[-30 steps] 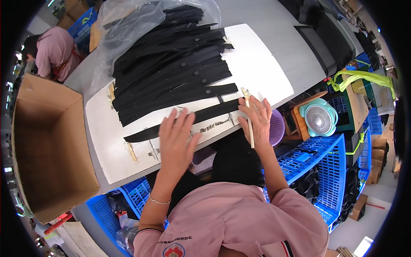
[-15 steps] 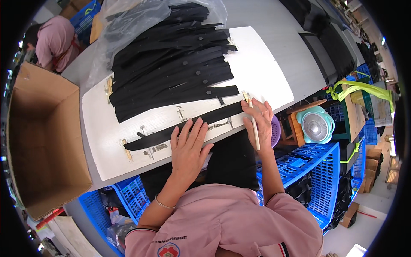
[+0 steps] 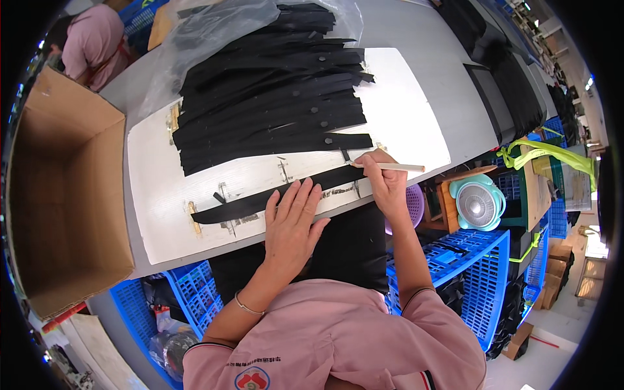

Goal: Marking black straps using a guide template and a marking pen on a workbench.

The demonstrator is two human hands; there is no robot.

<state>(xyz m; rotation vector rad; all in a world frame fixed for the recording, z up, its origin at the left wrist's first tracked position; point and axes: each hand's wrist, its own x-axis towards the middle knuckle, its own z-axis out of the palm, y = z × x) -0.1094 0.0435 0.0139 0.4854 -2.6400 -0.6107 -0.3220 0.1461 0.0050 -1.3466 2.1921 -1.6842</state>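
A single black fabric strip (image 3: 253,204) lies slantwise along the near part of a white board (image 3: 172,242) that bears dark marks. My left hand (image 3: 291,218) rests flat on the strip's middle, fingers stretched out. Near the strip's right end, my right hand (image 3: 388,187) grips a pale, slim pencil (image 3: 402,168). The pencil's tip is at the strip's upper edge; whether it touches the cloth I cannot tell. Beyond the strip lies a pile of black fabric strips (image 3: 260,104), several with small round grey spots near their right ends.
An open cardboard box (image 3: 71,195) stands at the left. Clear plastic sheeting (image 3: 195,49) lies behind the pile. Blue crates (image 3: 481,279) and a teal fan (image 3: 478,201) are at the right, below the grey table (image 3: 448,91). Another person (image 3: 96,42) is at the far left.
My right hand has turned the pencil from lying along the palm to a writing grip, its tip now at the strip's right end. My left hand stays flat on the strip.
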